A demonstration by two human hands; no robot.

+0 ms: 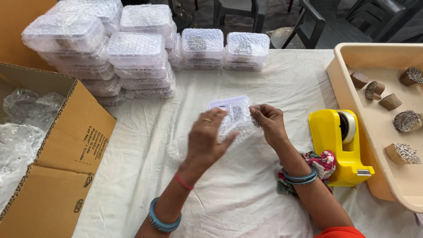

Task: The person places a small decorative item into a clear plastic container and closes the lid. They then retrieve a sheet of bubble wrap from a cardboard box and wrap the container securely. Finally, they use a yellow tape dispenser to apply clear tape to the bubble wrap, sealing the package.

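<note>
Mid-table, the left hand (207, 139) and right hand (268, 123) each pinched bubble wrap (238, 128) around a clear box (231, 107); wrapping seemed underway. Sealing would call for the tape dispenser (339, 145) near the table's right edge.

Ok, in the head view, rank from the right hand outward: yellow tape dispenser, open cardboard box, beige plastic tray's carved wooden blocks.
From the right hand:
1. Yellow tape dispenser, just to its right.
2. Carved wooden blocks in the beige plastic tray, farther right.
3. Open cardboard box, far left across the table.
</note>
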